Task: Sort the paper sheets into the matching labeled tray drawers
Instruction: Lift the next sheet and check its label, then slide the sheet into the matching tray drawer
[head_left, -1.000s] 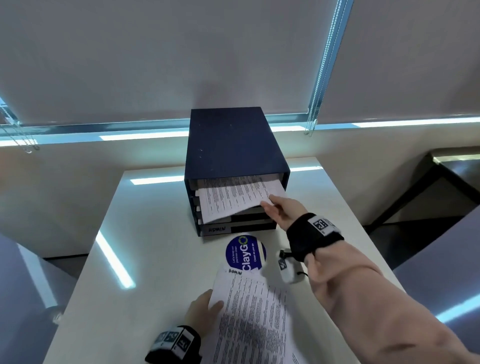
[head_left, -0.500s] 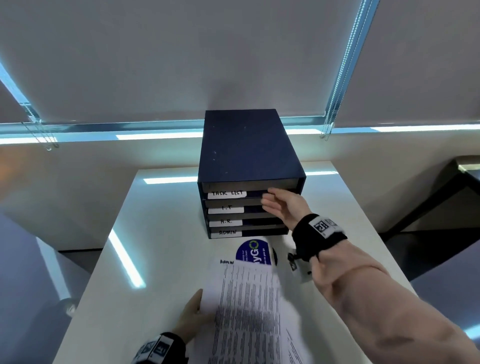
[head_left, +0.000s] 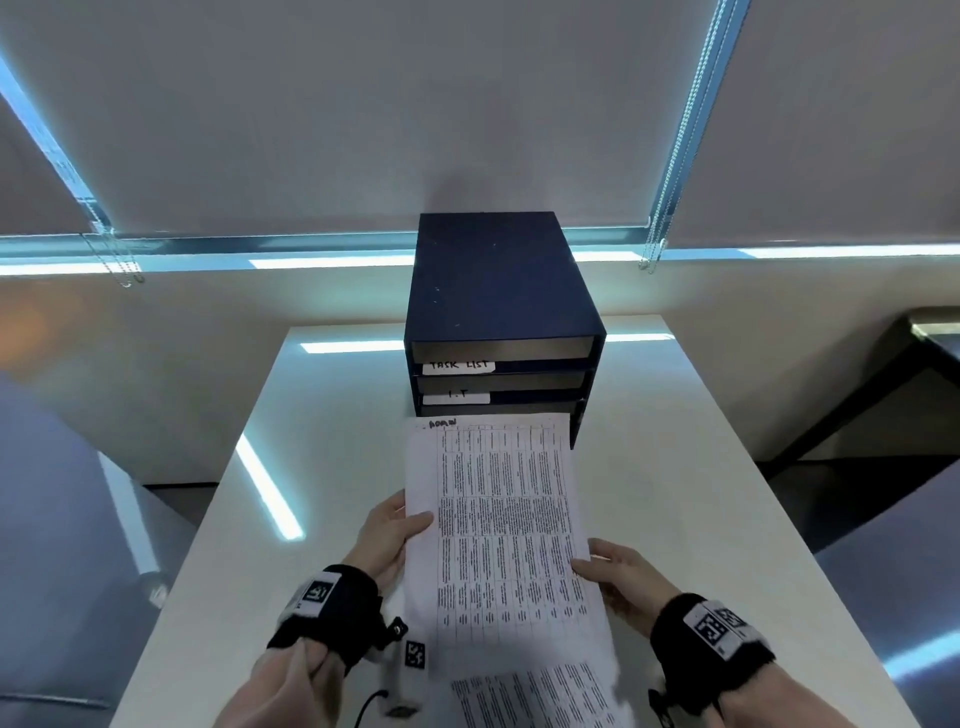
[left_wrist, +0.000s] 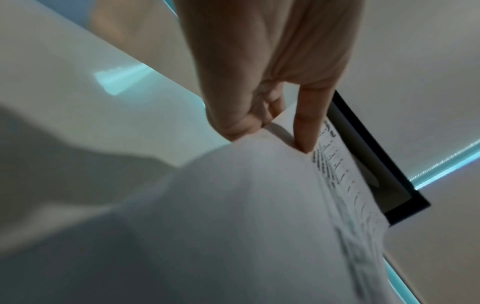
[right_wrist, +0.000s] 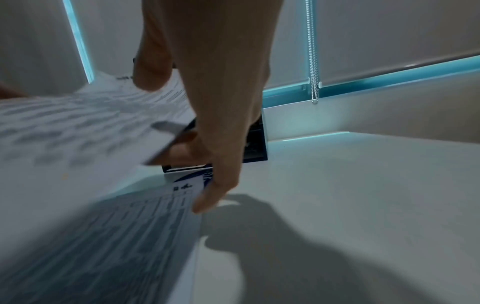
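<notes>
Hands lift one printed sheet (head_left: 498, 525) above a white table (head_left: 675, 467), in front of a dark blue drawer unit (head_left: 493, 280). The left hand (head_left: 387, 535) pinches the sheet's left edge, thumb on top. The right hand (head_left: 623, 577) holds its right edge, thumb on top and fingers beneath. Handwriting at the sheet's top is blurred. Drawer labels read "TASK LIST" (head_left: 460, 366) and "I.T" (head_left: 457, 396). More printed sheets (head_left: 530, 696) lie on the table below.
</notes>
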